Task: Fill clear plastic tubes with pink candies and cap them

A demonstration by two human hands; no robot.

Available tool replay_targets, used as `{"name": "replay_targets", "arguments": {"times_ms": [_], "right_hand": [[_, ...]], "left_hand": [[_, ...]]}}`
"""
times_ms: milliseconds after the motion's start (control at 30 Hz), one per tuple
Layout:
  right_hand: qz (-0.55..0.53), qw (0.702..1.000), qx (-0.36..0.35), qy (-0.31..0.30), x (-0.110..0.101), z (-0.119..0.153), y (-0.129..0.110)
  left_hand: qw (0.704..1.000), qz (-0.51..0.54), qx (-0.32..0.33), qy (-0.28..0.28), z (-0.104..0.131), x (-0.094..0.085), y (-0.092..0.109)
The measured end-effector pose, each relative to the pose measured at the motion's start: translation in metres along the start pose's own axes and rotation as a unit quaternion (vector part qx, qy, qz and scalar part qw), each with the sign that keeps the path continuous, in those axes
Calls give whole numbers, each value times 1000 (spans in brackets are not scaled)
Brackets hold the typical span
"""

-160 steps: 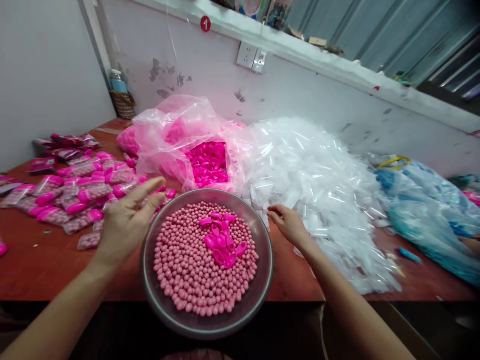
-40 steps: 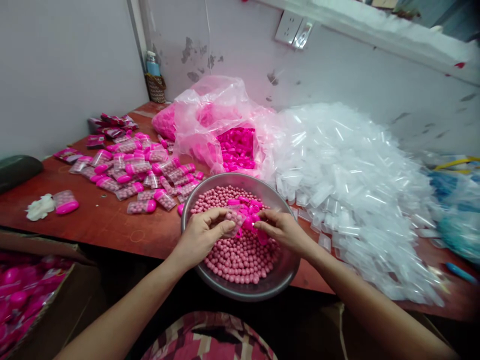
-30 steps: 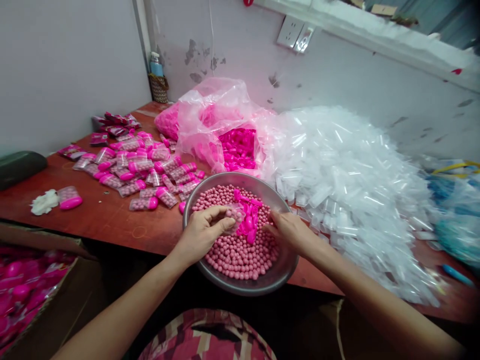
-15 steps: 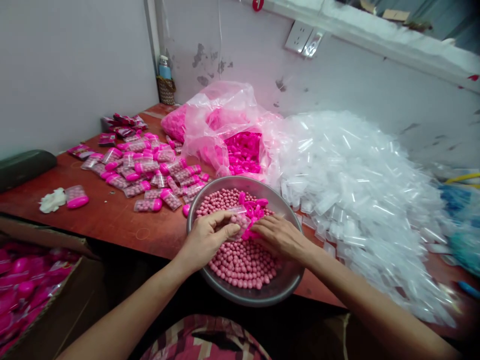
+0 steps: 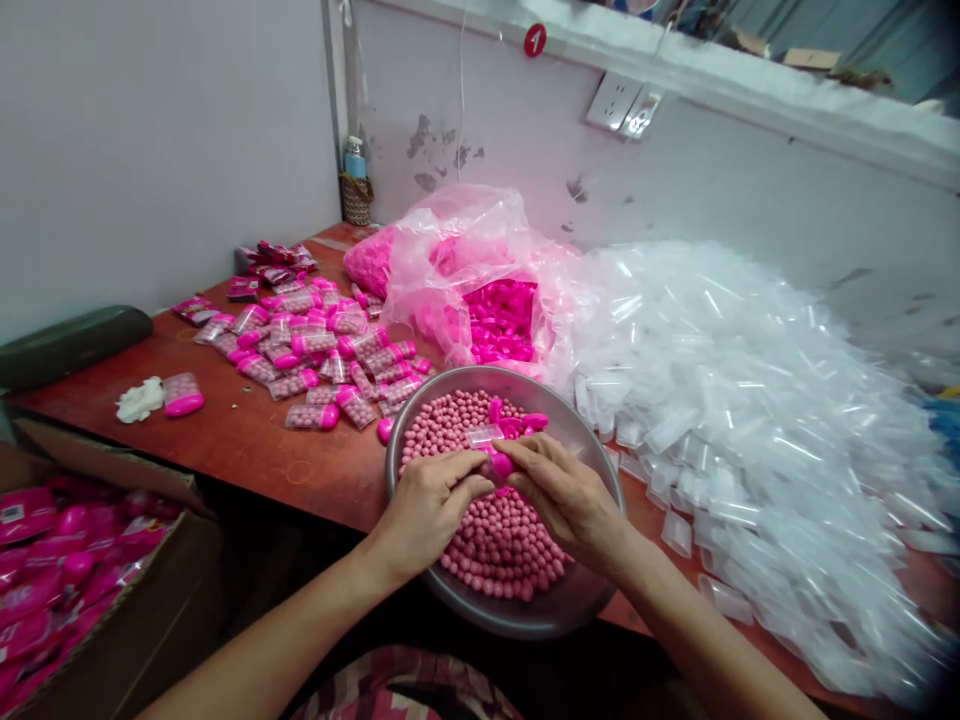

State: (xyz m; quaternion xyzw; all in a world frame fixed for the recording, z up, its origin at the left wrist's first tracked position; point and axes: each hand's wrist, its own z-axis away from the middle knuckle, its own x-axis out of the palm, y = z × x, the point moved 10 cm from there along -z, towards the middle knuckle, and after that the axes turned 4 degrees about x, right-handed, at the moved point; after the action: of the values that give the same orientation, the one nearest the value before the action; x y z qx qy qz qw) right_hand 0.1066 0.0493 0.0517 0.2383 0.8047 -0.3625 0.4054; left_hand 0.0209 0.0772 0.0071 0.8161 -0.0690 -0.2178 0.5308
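Bare tabletop (image 5: 247, 450) lies open left of the bowl (image 5: 480, 610), between it and the lone pack (image 5: 182, 394). Behind that strip, filled packs (image 5: 315, 345) crowd the way to the wall. The pink bag (image 5: 480, 280) blocks just behind the bowl. The clear heap (image 5: 750, 400) fills the right side, touching the bowl's rim. A box (image 5: 75, 570) sits below the tabletop's left edge.

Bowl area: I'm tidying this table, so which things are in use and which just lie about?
In use:
left hand
right hand
clear tube
pink cap
bowl
pink balls

Lying about:
filled tubes
cap bag
empty tubes
white scrap
box
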Motion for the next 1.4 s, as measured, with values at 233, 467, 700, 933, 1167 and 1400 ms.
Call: {"name": "replay_targets", "arguments": {"times_ms": [233, 467, 700, 933, 1167, 1400], "right_hand": [[107, 992, -39, -55, 19, 14, -8], [4, 1000, 11, -11, 11, 12, 1], [-490, 820, 295, 24, 10, 36, 64], [-571, 741, 352, -18, 39, 37, 69], [-655, 644, 377, -121, 69, 32, 39], [-680, 613, 397, -64, 83, 34, 44]], "left_hand": [[997, -46, 54, 6, 9, 3, 2], [1000, -11, 20, 7, 6, 2, -4], [969, 223, -100, 20, -3, 0, -24], [995, 95, 16, 4, 1, 1, 0], [998, 48, 35, 13, 2, 0, 0], [998, 37, 48, -2, 3, 2, 6]]}}
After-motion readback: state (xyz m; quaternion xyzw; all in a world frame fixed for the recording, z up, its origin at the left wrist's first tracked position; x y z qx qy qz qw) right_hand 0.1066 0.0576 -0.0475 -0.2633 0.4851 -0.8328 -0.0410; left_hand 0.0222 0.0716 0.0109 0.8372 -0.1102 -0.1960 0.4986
